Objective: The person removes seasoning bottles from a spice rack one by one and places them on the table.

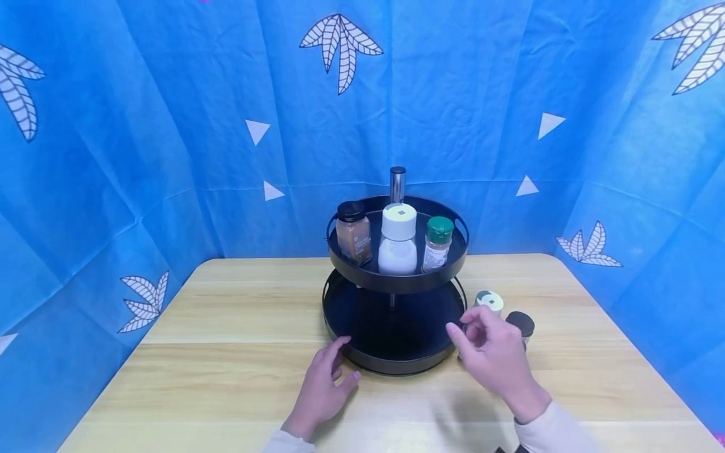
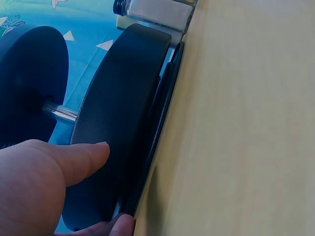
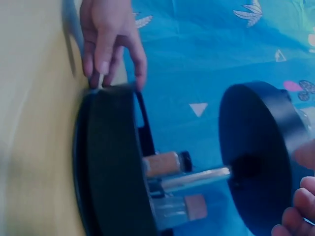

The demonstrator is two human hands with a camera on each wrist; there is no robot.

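A black two-tier turntable rack [image 1: 396,363] stands on the table. My left hand [image 1: 327,387] rests at the front left rim of its lower tray, thumb apart from the fingers; in the left wrist view the thumb [image 2: 88,160] lies along the tray's side wall. My right hand [image 1: 495,352], fingers loosely bent and nothing seen between them, hovers off the lower tray's right edge. Beside it on the table are a white-lidded jar [image 1: 489,302] and a dark-lidded jar [image 1: 520,324], both partly hidden by that hand.
On the upper tray [image 1: 396,284] stand a black-lidded jar of brown seasoning [image 1: 354,236], a white-capped bottle [image 1: 398,242] and a green-capped spice jar [image 1: 437,245]. The right wrist view shows jars [image 3: 165,163] inside the lower tray. Behind the table [image 1: 255,352] hangs a blue curtain [image 1: 442,126].
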